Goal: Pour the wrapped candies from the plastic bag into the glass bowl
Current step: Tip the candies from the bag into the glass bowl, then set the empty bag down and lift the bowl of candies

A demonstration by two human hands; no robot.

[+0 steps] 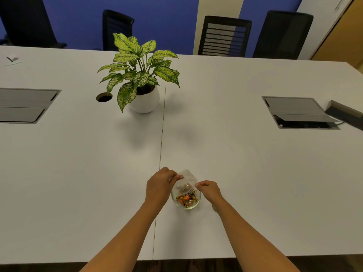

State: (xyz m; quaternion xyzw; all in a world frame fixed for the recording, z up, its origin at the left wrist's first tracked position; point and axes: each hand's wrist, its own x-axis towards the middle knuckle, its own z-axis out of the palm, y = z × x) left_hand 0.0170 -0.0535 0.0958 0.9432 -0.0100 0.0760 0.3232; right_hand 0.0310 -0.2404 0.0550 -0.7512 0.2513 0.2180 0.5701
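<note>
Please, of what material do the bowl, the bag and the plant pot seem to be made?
Bowl: clear glass, apparently; candies show through its wall.
Bag: thin, cloudy plastic film, creased where both hands pinch it.
Plant pot: smooth white, probably glazed ceramic, perhaps plastic.

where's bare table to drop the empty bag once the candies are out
Bare table lies right of the glass bowl, short of the cable hatch, and left of the left hand. It is crowded at the bowl, where both hands hold the plastic bag.
</note>
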